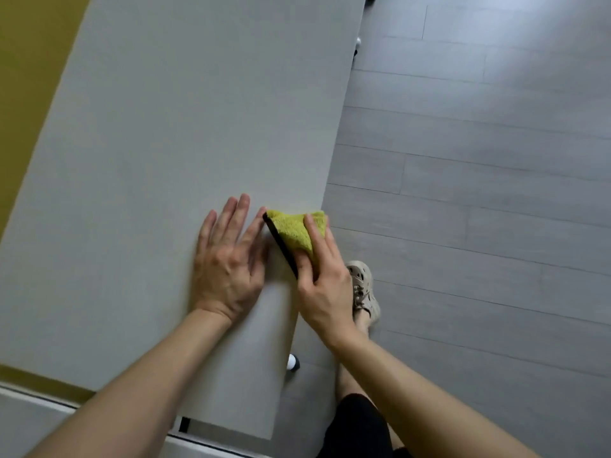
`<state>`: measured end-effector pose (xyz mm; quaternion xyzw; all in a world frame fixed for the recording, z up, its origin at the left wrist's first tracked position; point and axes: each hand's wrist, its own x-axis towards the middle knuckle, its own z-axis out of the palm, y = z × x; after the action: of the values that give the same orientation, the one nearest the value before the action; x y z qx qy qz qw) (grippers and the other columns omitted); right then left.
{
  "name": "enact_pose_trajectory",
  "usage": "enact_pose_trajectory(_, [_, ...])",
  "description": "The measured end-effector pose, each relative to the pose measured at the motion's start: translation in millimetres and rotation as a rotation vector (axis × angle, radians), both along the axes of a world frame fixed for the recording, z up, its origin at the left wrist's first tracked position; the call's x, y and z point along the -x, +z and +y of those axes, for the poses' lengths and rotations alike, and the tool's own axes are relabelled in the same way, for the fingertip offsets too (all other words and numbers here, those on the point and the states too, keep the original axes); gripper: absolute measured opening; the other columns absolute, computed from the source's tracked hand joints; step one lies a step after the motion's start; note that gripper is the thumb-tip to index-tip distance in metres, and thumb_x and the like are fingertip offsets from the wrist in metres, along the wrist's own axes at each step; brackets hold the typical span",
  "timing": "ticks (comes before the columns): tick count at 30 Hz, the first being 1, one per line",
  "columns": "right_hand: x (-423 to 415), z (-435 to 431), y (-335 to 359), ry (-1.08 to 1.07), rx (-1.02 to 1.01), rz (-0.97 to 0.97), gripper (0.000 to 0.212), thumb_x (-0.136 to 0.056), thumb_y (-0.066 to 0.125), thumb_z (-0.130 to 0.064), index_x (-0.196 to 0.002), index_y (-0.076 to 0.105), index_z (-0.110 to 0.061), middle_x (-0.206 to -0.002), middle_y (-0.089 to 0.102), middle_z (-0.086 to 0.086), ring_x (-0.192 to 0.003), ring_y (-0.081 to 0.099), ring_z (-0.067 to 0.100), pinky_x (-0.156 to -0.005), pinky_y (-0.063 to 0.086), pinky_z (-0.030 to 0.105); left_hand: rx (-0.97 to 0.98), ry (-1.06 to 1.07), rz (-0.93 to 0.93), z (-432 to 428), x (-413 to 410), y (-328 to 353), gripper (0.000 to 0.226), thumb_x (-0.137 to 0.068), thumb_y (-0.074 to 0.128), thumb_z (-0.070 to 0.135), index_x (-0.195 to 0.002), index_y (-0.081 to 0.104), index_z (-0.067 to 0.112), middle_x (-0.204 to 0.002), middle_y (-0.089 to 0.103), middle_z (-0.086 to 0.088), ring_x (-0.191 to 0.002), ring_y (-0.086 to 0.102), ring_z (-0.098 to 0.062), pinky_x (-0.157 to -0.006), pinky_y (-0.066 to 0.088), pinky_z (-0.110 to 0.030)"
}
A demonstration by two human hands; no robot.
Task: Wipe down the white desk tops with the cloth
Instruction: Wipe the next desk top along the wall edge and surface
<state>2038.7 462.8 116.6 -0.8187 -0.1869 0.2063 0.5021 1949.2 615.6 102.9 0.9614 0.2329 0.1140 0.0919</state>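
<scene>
Grip first: our right hand (325,289) holds the cloth (294,231), one finger laid along its top and the thumb tucked against its dark-trimmed left side. The other fingers sit behind the cloth toward the desk edge, and we can't see how they lie. It's a narrow grip, closed on the fabric.

One cloth, yellow-green and bunched into a wedge, with a black band along its left side. It sits on the desk (165,127) right at the right edge, toward the near end, and its right tip reaches the edge line.

Our left hand (228,259) is flat on the desk just left of the cloth, palm down, fingers straight and slightly spread, holding nothing. Its index fingertip is just beside the cloth's far-left corner, but we can't tell if they touch.

So that's two hands and two bare forearms, both coming in from the near side.

We see one white desk top in full, a long plain surface running away from us. A second pale surface (20,421) shows at the near-left corner. We can't tell what it is.

Under the right edge we count two small white-and-black feet, one near (292,361) and one far (358,41).

Right of the desk is grey plank floor (479,193), with one beige shoe (362,289) and dark shorts (357,428) below our right wrist. Along the left edge runs a mustard-yellow surface (29,61).
</scene>
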Motion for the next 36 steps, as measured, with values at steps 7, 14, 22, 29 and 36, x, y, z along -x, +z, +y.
enact_pose_trajectory(7, [-120, 78, -7, -0.139, 0.023, -0.044, 0.063, -0.101, 0.052, -0.032, -0.163, 0.047, -0.041, -0.172, 0.043, -0.004, -0.152, 0.048, 0.018, -0.118, 0.041, 0.029, -0.012, 0.011, 0.008, -2, -2, -2, 0.057, -0.107, 0.048, 0.036, -0.162, 0.05, 0.024, -0.175, 0.034, -0.007, -0.164, 0.029, -0.024, -0.131, 0.025, -0.056])
enact_pose_trajectory(14, [73, -40, 2, 0.034, -0.06, 0.066, 0.07, -0.103, 0.063, -0.013, -0.165, 0.043, -0.04, -0.177, 0.031, -0.006, -0.154, 0.025, -0.016, -0.112, 0.027, 0.001, -0.041, -0.02, 0.026, 3, 0, -3, 0.055, -0.11, 0.043, 0.034, -0.163, 0.048, 0.022, -0.175, 0.034, -0.01, -0.164, 0.03, -0.028, -0.13, 0.026, -0.058])
enact_pose_trajectory(22, [-77, 52, -3, -0.166, -0.089, 0.103, 0.062, -0.097, 0.055, -0.028, -0.157, 0.054, -0.043, -0.167, 0.049, -0.009, -0.152, 0.048, 0.011, -0.124, 0.041, 0.031, -0.019, 0.01, 0.005, 0, -3, 2, 0.053, -0.111, 0.045, 0.034, -0.163, 0.049, 0.025, -0.175, 0.035, -0.005, -0.164, 0.028, -0.022, -0.132, 0.023, -0.054])
enact_pose_trajectory(29, [57, -18, -11, -0.14, -0.186, 0.145, 0.064, -0.101, 0.061, -0.017, -0.161, 0.051, -0.039, -0.168, 0.046, -0.012, -0.154, 0.042, 0.002, -0.123, 0.036, 0.02, -0.016, 0.065, -0.085, 2, 1, 4, 0.035, -0.1, 0.054, 0.021, -0.131, 0.069, 0.016, -0.142, 0.061, -0.018, -0.133, 0.057, -0.04, -0.117, 0.04, -0.049])
enact_pose_trajectory(36, [115, -51, 3, -0.057, -0.119, 0.148, 0.063, -0.099, 0.061, -0.018, -0.156, 0.055, -0.045, -0.167, 0.05, -0.003, -0.155, 0.043, 0.005, -0.121, 0.035, 0.015, 0.009, 0.025, -0.044, -21, 68, 14, 0.035, -0.106, 0.052, 0.023, -0.136, 0.07, 0.015, -0.148, 0.063, -0.013, -0.139, 0.057, -0.035, -0.118, 0.041, -0.049])
